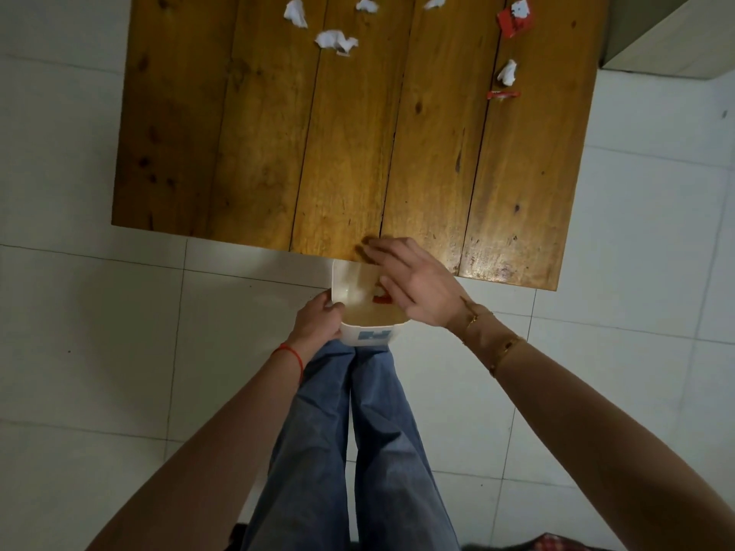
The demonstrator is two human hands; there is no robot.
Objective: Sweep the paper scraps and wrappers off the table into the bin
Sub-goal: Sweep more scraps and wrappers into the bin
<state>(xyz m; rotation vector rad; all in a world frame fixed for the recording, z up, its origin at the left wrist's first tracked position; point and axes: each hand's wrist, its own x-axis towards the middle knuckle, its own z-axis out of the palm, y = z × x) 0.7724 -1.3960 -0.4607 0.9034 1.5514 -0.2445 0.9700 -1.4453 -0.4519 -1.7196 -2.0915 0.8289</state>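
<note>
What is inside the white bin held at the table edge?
Inside the white bin, a red wrapper and a bit of white paper show. The right hand covers the bin's right side, so anything there is hidden.

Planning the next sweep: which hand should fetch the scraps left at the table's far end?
The right hand: it is open and free at the table edge. The left hand holds the bin, so it likely should stay.
</note>
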